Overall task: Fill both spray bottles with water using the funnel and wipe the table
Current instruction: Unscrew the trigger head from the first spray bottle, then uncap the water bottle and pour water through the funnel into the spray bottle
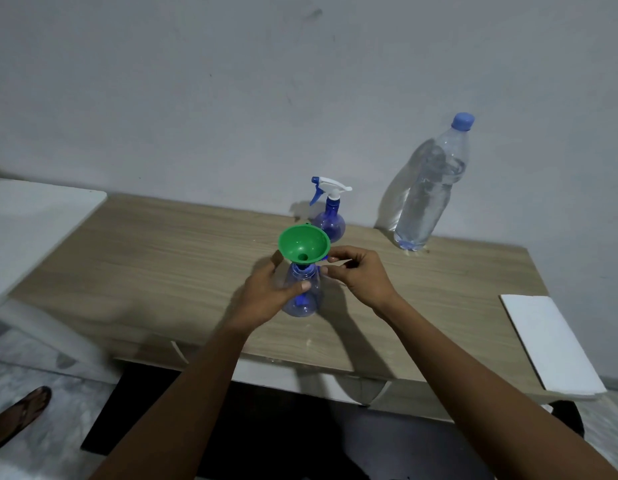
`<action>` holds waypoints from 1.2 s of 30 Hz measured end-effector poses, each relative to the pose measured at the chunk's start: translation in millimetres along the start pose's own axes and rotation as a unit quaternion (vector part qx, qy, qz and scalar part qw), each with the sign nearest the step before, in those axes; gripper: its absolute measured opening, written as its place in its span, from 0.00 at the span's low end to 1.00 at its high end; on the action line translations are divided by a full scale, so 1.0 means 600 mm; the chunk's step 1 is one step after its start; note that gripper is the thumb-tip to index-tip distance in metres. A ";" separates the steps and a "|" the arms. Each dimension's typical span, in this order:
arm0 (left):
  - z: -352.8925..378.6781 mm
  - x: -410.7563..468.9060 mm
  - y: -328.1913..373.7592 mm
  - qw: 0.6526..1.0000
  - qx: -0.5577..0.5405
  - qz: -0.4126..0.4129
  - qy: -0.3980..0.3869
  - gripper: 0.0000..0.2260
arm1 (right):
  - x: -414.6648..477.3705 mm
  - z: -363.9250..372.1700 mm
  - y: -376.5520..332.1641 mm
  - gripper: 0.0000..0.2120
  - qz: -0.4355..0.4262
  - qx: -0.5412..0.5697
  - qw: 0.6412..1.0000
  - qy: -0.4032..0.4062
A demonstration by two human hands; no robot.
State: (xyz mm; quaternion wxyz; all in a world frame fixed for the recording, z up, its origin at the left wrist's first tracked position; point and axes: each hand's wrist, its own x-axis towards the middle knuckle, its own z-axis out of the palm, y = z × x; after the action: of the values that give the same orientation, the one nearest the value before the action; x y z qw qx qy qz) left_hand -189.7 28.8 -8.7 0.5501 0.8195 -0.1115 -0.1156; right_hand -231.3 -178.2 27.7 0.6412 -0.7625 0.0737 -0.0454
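The left hand (266, 296) is wrapped round the belly of a small blue translucent plastic spray bottle (300, 303) standing on the wood-grain desk (144, 254). Its fingers (302, 285) are curled onto the bottle wall, thumb on the near face. A green plastic funnel (304, 244) sits in the bottle's open neck, just above those fingers, with its spout down in the mouth.

The right hand (364, 277) is just beside the funnel, fingers (335, 259) narrow and curled. They pinch a small white-and-blue piece (344, 262), most likely this bottle's removed trigger head, though it is too hidden to be sure.

Beyond the fingers stands the second blue spray bottle (330, 220) with its white trigger head on. Further off to the right fingers' side is a tall clear plastic water bottle (428, 188) with its blue cap on. A flat white pad or cloth (550, 341) lies at the desk's right end.

The held bottle looks empty, so it should be light and easy to tip, and thin enough to dent if squeezed. A hold low on the belly, as now, steadies it best. The funnel is stiff, light and only resting in the neck, so a knock could unseat it. The water bottle looks full, so heavy and smooth. It is best gripped round its middle, uncapped first and poured slowly.
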 end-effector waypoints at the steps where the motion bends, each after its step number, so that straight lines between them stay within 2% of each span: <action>1: 0.012 -0.014 -0.006 0.996 0.033 -0.002 0.078 0.36 | -0.003 -0.014 0.001 0.15 0.004 -0.004 1.000 0.005; 4: 0.063 -0.065 -0.019 0.949 0.114 0.064 0.287 0.25 | -0.011 -0.060 0.007 0.14 0.013 -0.022 0.999 0.019; 6: 0.099 -0.095 -0.017 0.924 0.137 0.111 0.341 0.17 | -0.016 -0.090 0.011 0.13 0.017 -0.041 0.999 0.028; 8: 0.137 -0.117 -0.007 0.927 0.155 0.130 0.316 0.13 | -0.021 -0.122 0.010 0.13 0.020 -0.052 0.998 0.036; 14: 0.232 -0.082 0.095 0.972 0.127 0.140 0.136 0.11 | 0.008 -0.223 -0.023 0.12 -0.001 -0.104 0.992 0.064; 19: 0.276 0.031 0.214 0.965 0.154 0.180 0.116 0.12 | 0.076 -0.319 -0.114 0.12 -0.060 -0.176 0.973 0.138; 24: 0.304 0.137 0.334 0.978 0.124 0.148 0.075 0.17 | 0.161 -0.391 -0.205 0.18 -0.155 -0.235 0.930 0.236; 27: 0.317 0.183 0.371 0.981 0.120 0.140 0.051 0.17 | 0.212 -0.412 -0.226 0.20 -0.118 -0.303 0.924 0.201; 29: 0.320 0.210 0.377 0.985 0.117 0.127 0.032 0.22 | 0.230 -0.417 -0.229 0.19 -0.090 -0.332 0.924 0.167; 33: 0.314 0.235 0.379 0.993 0.079 0.087 0.006 0.26 | 0.226 -0.418 -0.227 0.17 -0.072 -0.345 0.927 0.124; 36: 0.310 0.233 0.382 0.994 0.066 0.089 -0.010 0.27 | 0.208 -0.416 -0.232 0.19 -0.067 -0.372 0.919 0.109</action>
State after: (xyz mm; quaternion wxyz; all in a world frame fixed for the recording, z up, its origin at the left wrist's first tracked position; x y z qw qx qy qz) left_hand -128.0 -261.9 126.0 0.5014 0.8400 -0.1964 -0.0667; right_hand -141.6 -418.5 204.8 0.2949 -0.9394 0.1037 -0.1408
